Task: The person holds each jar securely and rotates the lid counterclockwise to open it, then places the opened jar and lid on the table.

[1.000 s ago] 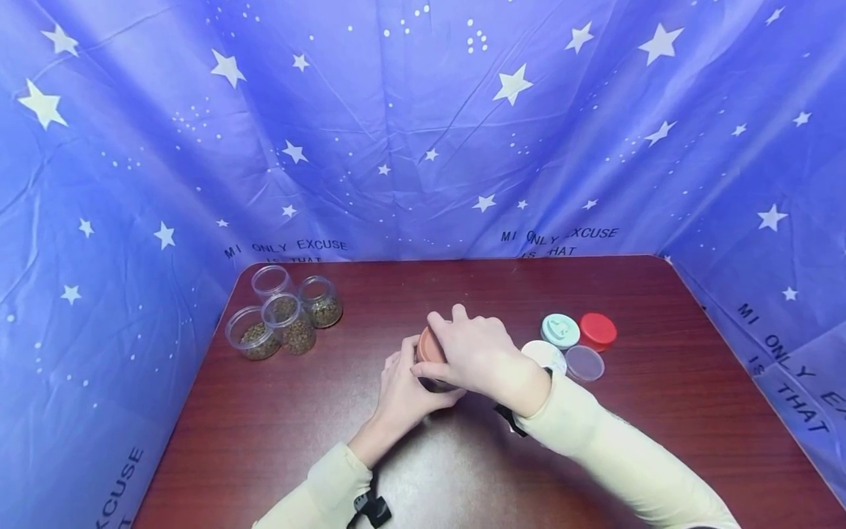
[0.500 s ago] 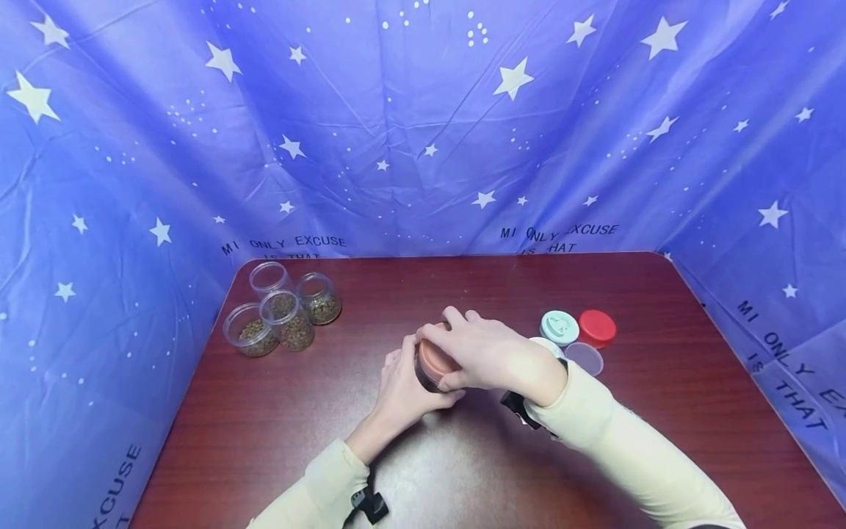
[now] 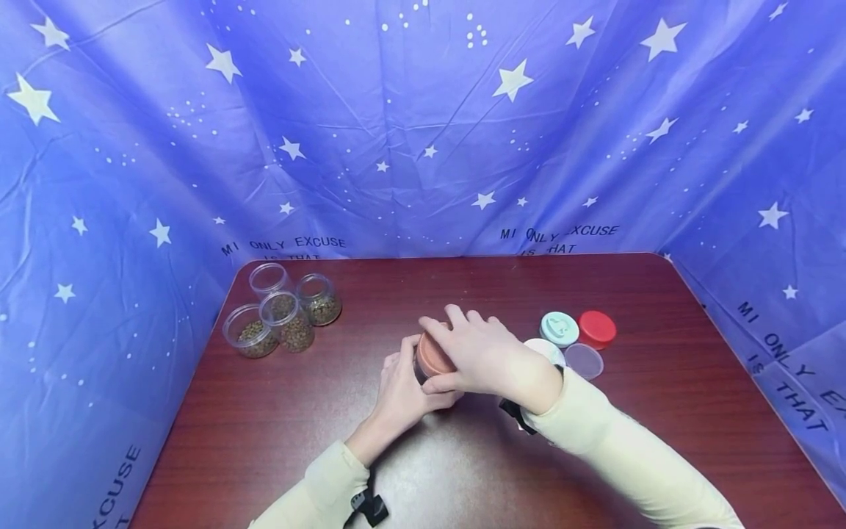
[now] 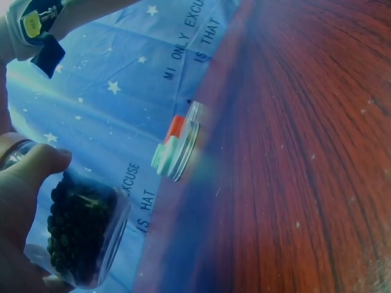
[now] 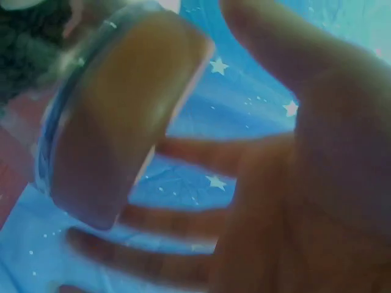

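Note:
A clear jar of dark pellets stands near the middle of the table in front of me. My left hand grips its side, with the thumb pressed near the top of the jar in the left wrist view. An orange-brown lid covers the jar's mouth. My right hand holds this lid from above, thumb on the near edge and fingers around the far side. In the right wrist view, the palm stays apart from the lid, and the fingertips reach past its edge. Both hands hide most of the jar in the head view.
At the back left, several open clear jars stand together, with brown pellets in them. Right of my hands lie a mint-green lid, a red lid, a clear disc and a white lid, partly behind my right wrist.
My right hand has turned on the lid: its fingers drew in toward the lid half a second ago and now reach outward again. The left hand and jar have stayed nearly in place.

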`<control>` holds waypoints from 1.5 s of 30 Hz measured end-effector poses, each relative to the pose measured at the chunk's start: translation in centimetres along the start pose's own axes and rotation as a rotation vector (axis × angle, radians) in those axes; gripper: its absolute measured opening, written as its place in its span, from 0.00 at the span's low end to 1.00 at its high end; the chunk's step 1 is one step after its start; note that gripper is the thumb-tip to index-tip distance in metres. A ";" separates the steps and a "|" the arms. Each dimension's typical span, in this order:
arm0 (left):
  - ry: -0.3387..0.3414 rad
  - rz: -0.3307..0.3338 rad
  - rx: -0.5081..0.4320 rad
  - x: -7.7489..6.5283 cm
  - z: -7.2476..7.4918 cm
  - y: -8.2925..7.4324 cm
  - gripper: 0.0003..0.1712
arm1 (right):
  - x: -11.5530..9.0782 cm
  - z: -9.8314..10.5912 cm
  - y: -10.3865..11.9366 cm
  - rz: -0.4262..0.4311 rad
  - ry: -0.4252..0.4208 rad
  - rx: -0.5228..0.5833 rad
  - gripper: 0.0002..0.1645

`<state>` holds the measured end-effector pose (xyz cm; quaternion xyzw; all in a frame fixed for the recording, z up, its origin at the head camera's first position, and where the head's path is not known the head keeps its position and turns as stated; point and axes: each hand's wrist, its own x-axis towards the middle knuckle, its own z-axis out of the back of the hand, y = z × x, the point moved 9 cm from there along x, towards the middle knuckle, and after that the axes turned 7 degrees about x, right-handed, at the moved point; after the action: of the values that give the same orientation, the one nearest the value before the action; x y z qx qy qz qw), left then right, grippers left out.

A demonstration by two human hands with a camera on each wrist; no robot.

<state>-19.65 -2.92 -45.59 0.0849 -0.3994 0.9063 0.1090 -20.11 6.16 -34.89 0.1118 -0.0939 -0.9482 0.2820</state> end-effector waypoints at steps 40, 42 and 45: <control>-0.012 -0.042 -0.008 -0.2 0.0 -0.2 0.55 | -0.1 0.8 0.7 -0.015 -0.229 -0.093 0.42; -0.018 -0.041 -0.001 -0.2 0.0 -0.2 0.56 | 0.1 0.4 0.4 -0.058 -0.190 -0.061 0.43; -0.023 -0.036 0.009 -0.2 -0.1 -0.1 0.55 | 0.4 -0.2 0.0 -0.076 -0.139 -0.019 0.43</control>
<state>-19.46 -2.81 -45.59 0.1027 -0.3951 0.9049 0.1203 -20.37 5.90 -35.14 0.0465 -0.0999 -0.9646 0.2396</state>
